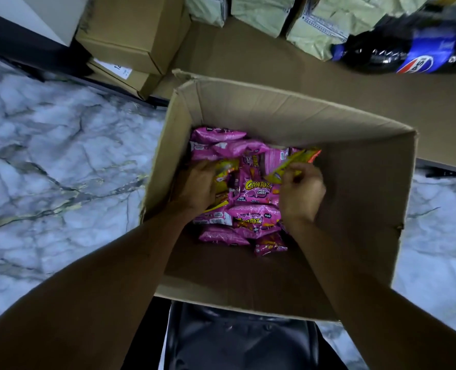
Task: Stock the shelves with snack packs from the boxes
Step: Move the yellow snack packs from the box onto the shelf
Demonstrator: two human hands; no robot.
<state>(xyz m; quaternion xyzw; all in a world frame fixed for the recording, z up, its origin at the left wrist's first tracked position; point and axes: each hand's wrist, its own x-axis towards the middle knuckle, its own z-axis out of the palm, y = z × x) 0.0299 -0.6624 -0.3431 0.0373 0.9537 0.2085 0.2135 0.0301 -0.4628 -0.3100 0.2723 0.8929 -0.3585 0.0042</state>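
Observation:
An open cardboard box [360,198] stands on a black seat below me. Several pink snack packs [250,188] lie heaped on its bottom. Both my arms reach down into the box. My left hand [197,188] is closed on a yellow snack pack [222,180] at the left of the heap. My right hand [300,193] pinches another yellow snack pack [293,162] by its lower end, lifted a little above the pink ones. The near part of the box floor is bare.
A brown shelf [288,68] runs behind the box, with pale green bags [264,12] at its back and dark cola bottles [413,46] at the right. Closed cartons [130,30] are stacked at the upper left. Marble floor [48,156] lies on both sides.

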